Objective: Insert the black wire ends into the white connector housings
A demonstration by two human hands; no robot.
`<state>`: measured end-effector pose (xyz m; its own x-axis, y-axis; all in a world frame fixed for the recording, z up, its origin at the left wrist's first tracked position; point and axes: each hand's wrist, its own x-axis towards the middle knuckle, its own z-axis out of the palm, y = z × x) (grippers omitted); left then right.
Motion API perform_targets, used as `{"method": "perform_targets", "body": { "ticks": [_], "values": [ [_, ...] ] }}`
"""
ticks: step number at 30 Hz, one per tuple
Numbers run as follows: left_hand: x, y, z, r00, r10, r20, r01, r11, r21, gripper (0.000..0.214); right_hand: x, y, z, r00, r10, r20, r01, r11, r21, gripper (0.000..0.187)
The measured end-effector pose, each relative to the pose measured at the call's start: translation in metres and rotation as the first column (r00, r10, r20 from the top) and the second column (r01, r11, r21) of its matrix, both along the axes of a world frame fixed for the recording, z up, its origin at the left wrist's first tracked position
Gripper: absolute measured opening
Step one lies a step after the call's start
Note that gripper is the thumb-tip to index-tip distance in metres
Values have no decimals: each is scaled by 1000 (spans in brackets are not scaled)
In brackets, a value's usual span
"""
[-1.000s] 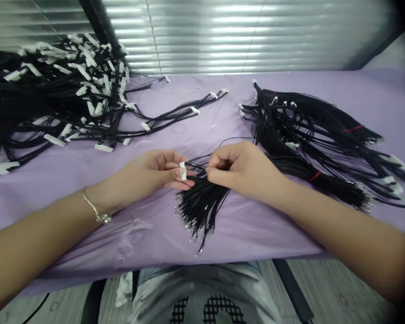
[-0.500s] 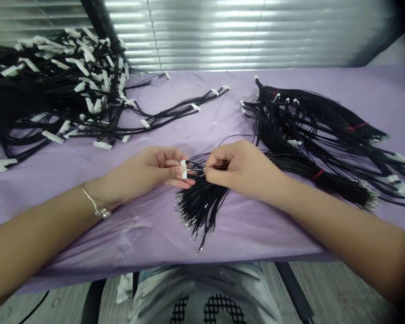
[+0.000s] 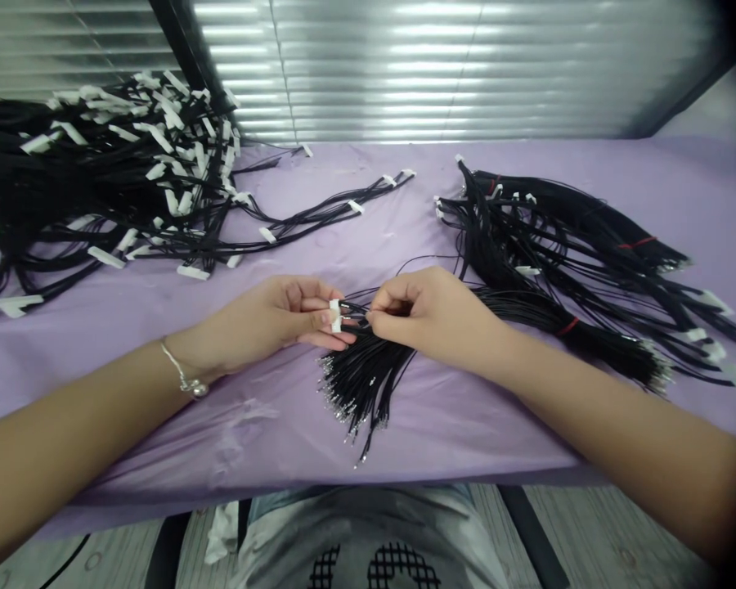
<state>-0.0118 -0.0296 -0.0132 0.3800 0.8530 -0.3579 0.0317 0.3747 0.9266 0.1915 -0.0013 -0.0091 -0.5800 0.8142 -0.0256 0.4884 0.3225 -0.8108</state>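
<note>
Between the thumb and fingers of my left hand (image 3: 303,315) is a small white connector housing (image 3: 336,316), with black wires entering its right side. My right hand (image 3: 420,311) pinches a thin black wire (image 3: 361,316) close to the housing; the wire's tip lies at or near the housing, and I cannot tell whether it is inside. Below both hands, a bundle of black wires (image 3: 359,380) fans out on the cloth, bare metal terminals on its ends. That bundle runs under my right hand toward a red tie (image 3: 567,325) on the right.
A large heap of black cables with white connectors (image 3: 172,135) fills the back left. Several cables (image 3: 319,206) stretch from it to the middle. More cable bundles (image 3: 545,213) lie at the back right. A purple cloth (image 3: 221,442) covers the table, with window blinds (image 3: 435,74) behind.
My right hand has shifted slightly left, bringing the pinched wire closer to the white housing. The whole view has moved a little, so the table sits lower in the picture.
</note>
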Motion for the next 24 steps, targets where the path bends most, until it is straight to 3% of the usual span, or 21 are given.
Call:
{"method": "perform_targets", "body": {
  "ticks": [13, 24],
  "values": [
    [0, 1, 2, 999, -3, 53, 6, 999, -47, 14, 2, 3, -5, 995, 81, -62, -78, 996, 43, 12],
    [0, -1, 2, 996, 17, 91, -12, 998, -64, 17, 2, 2, -2, 996, 63, -67, -63, 998, 9, 10]
  ]
}}
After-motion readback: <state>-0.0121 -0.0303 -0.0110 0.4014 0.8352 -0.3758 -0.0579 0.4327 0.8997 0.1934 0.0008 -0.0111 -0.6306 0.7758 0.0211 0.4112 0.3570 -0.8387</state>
